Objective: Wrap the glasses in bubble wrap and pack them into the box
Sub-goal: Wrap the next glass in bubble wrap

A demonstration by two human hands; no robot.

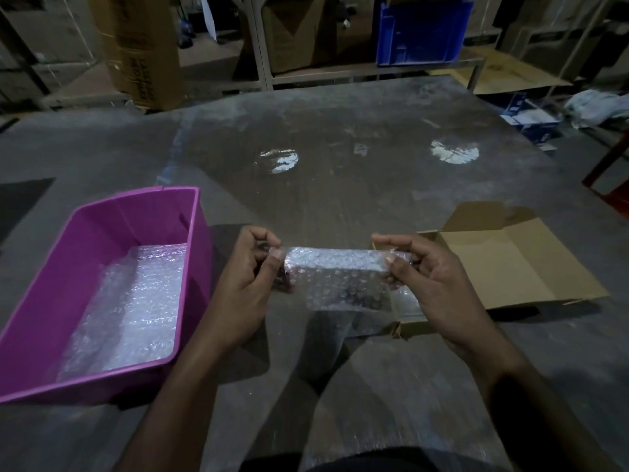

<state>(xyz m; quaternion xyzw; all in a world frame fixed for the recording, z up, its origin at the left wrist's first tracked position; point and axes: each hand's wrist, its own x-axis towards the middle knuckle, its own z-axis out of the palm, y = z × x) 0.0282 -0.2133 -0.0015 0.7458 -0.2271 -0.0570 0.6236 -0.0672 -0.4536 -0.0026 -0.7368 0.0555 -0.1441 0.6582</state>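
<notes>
Fingers of both hands are pinched on the bundle [338,277], a roll of bubble wrap with something dark inside that I can't make out; I take it as my landmark, held level above the table [340,172]. Well left of the bundle sits the tub [44,294], with more wrap [132,308] lying in it. Left hand [248,277] grips the bundle's left end between thumb and fingertips. Right hand [429,274] pinches its right end the same way. Just right of the bundle, partly behind that hand, lies the box [503,267], flaps open.
</notes>
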